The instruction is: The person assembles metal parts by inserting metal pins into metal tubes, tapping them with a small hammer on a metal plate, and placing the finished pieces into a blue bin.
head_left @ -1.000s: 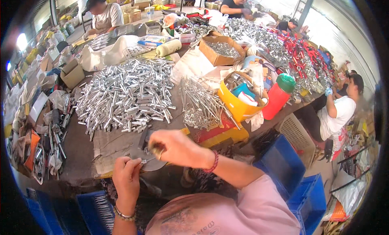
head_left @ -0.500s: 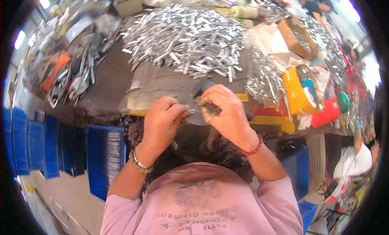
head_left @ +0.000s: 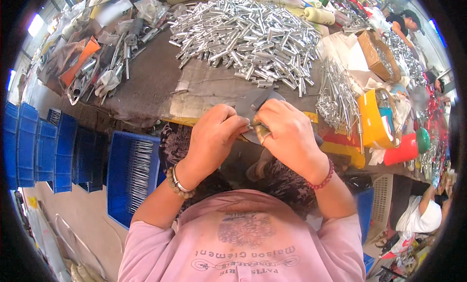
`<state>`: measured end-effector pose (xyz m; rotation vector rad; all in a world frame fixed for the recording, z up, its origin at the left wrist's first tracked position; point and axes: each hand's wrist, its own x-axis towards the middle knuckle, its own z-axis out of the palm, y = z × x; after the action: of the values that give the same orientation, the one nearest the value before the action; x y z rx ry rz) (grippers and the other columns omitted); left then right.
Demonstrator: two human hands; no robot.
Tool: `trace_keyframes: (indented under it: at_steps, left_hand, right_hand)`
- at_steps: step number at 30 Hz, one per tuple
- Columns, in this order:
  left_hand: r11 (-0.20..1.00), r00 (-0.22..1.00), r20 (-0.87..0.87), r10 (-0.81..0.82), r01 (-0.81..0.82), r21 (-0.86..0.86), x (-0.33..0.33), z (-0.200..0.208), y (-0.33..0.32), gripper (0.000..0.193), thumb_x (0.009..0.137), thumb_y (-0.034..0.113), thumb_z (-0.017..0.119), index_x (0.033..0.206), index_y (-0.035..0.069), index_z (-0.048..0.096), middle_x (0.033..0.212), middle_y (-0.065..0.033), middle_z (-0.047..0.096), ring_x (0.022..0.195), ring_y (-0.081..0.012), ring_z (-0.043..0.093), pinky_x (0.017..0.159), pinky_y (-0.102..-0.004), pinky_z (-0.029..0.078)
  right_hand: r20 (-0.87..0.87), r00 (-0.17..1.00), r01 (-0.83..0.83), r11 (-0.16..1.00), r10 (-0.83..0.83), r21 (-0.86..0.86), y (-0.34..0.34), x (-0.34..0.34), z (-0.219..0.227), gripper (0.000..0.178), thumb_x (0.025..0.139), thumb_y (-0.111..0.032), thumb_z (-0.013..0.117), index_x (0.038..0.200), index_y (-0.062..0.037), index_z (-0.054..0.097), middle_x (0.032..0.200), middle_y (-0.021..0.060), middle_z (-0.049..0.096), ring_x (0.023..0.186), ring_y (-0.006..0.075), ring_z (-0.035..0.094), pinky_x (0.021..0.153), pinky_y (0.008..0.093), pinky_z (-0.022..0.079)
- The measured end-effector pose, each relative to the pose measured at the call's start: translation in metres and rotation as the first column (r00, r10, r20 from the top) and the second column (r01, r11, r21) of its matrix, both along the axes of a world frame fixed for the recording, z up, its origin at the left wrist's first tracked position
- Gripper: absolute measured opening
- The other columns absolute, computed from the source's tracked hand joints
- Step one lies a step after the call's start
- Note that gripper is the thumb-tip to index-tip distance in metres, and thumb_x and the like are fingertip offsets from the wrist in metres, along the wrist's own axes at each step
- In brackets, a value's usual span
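Observation:
My left hand (head_left: 216,136) and my right hand (head_left: 292,136) meet at the fingertips, just over the near edge of the table. Both are closed in a pinch. A small silvery piece shows between the fingertips, but most of it is hidden and its kind is unclear. One right finger wears a yellowish wrap. Beneath and behind the fingers is a dark grey, flat, rounded piece (head_left: 246,100), partly covered by the right hand. Farther back lies a large heap of short silver metal tubes (head_left: 248,41).
Thin metal rods (head_left: 338,99) lie right of the heap, near a yellow container (head_left: 374,119) and a red-and-green one (head_left: 406,148). At lower left, a blue crate (head_left: 116,184) holds rods; more blue crates (head_left: 46,150) are stacked beyond. Other people work at the right.
The view has shifted, so the table contents sit farther right in it. My hands have drawn closer, and the left fingertips now touch or nearly touch the right ones.

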<state>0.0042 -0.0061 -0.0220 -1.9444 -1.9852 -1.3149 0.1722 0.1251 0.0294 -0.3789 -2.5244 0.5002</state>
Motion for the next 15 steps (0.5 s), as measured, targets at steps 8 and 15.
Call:
trace_keyframes:
  at_steps: [8, 15]
  left_hand:
    - [1.000, 1.000, 0.026, 0.007, -0.007, -0.009, -0.001, -0.001, 0.001, 0.018, 0.087, 0.007, 0.085, 0.103, 0.009, 0.077, 0.095, -0.0100, 0.066, 0.086, -0.0328, 0.068, 0.072, -0.0422, 0.054]
    - [1.000, 0.998, 0.061, -0.016, 0.017, -0.023, -0.002, -0.002, 0.001, 0.024, 0.085, 0.001, 0.087, 0.106, 0.007, 0.079, 0.096, -0.0106, 0.067, 0.086, -0.0312, 0.069, 0.073, -0.0391, 0.055]
  right_hand:
    - [0.012, 0.977, 0.208, 0.957, -0.215, 0.200, 0.009, 0.024, 0.016, 0.025, 0.085, -0.003, 0.075, 0.109, -0.0078, 0.077, 0.101, 0.0098, 0.072, 0.098, 0.0335, 0.071, 0.087, 0.0470, 0.059]
    - [-0.029, 0.958, 0.287, 0.951, -0.286, 0.118, 0.014, 0.055, -0.006, 0.041, 0.082, 0.002, 0.077, 0.122, -0.0082, 0.076, 0.100, 0.0109, 0.069, 0.093, 0.0337, 0.071, 0.082, 0.0436, 0.059]
